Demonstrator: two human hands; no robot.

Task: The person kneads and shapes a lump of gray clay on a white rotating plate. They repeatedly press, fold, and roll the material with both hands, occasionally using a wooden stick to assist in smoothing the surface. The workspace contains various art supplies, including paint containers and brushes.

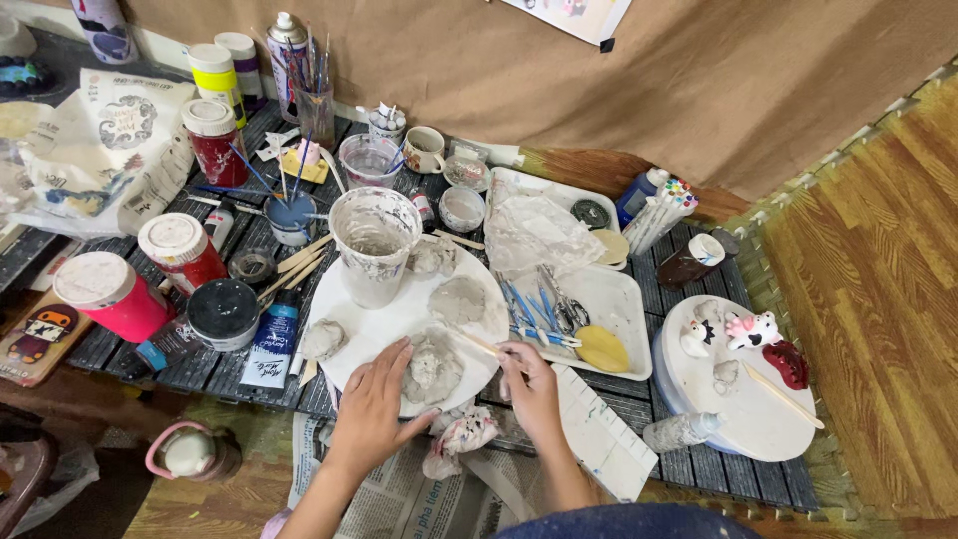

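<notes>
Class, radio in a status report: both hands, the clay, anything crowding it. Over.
Left hand flat beside the grey clay lump on the round white board. Right hand gripping a thin wooden stick. White plastic cup close behind.

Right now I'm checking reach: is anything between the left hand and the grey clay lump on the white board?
Nothing visible: the left hand already rests against the grey clay lump on the round white board.
</notes>
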